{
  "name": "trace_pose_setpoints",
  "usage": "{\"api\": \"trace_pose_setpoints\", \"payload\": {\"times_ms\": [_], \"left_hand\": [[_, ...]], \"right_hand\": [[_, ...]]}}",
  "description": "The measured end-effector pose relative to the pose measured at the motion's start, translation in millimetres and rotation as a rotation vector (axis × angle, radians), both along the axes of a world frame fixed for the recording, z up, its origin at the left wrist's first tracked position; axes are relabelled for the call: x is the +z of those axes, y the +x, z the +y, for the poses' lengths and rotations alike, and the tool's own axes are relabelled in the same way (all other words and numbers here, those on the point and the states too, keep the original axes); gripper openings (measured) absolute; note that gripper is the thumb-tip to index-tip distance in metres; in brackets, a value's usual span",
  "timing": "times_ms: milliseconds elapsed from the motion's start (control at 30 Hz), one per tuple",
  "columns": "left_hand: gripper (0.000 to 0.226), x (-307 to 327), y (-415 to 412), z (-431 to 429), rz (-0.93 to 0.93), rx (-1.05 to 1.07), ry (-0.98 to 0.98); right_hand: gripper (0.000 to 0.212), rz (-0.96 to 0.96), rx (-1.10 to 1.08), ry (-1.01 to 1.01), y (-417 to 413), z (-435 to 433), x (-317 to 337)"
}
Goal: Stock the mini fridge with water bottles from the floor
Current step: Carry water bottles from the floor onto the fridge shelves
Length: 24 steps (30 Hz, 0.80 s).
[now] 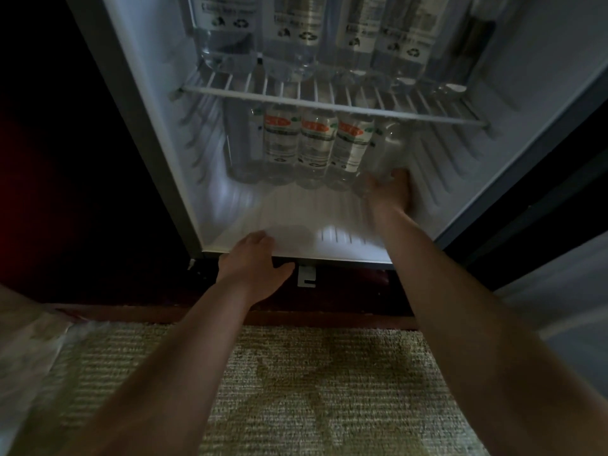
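Inside the mini fridge (329, 218), right hand (390, 192) grips a bottle (388, 149).

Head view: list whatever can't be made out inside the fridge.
Upper bottles, head view: tops cut off by the top edge.
Rightmost lower bottle, head view: motion-blurred, base covered by the right hand.
Lower bottle labels, head view: print too small and blurred to read.

You look down in dim light: a beige ribbed carpet (312, 390) lies below you, a dark wooden strip (230, 315) borders its far edge, and a dark panel (65, 159) stands left.
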<state>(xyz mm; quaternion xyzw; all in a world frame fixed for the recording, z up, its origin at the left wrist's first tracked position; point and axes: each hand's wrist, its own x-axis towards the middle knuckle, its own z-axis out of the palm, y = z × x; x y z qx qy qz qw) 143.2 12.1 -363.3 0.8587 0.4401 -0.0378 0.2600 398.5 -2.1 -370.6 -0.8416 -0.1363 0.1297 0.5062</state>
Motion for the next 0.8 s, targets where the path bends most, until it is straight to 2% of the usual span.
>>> {"api": "trace_pose_setpoints", "payload": {"times_ms": [233, 400, 433, 500, 567, 667, 800], "left_hand": [[0.064, -4.5, -2.2, 1.6, -0.025, 0.022, 0.037], [0.066, 1.6, -0.2, 1.4, -0.025, 0.036, -0.007], [0.067, 4.2, 1.2, 1.1, -0.022, 0.036, -0.016], [0.068, 9.6, 3.2, -0.9, -0.033, 0.051, -0.021], [0.067, 17.2, 3.1, -4.6, -0.074, 0.084, -0.036], [0.061, 34.2, 1.0, -10.8, -0.207, 0.170, -0.106], [0.051, 62.8, -3.3, -19.3, -0.311, 0.207, -0.163]], "right_hand": [[0.063, -0.052, 0.043, -0.070, 14.5, 8.2, 0.8], [0.062, 0.065, -0.021, -0.029, -0.5, 4.6, 3.3], [0.057, 0.081, -0.044, 0.007, -4.4, 3.0, 1.0], [0.033, 0.110, -0.034, 0.071, -19.1, -5.9, -0.1], [0.009, 0.151, 0.049, 0.069, -34.7, -16.5, 0.9], [0.016, 0.244, 0.178, 0.062, -62.6, -32.2, 18.7], [0.010, 0.316, 0.429, -0.014, -90.8, -54.1, 49.8]]}}
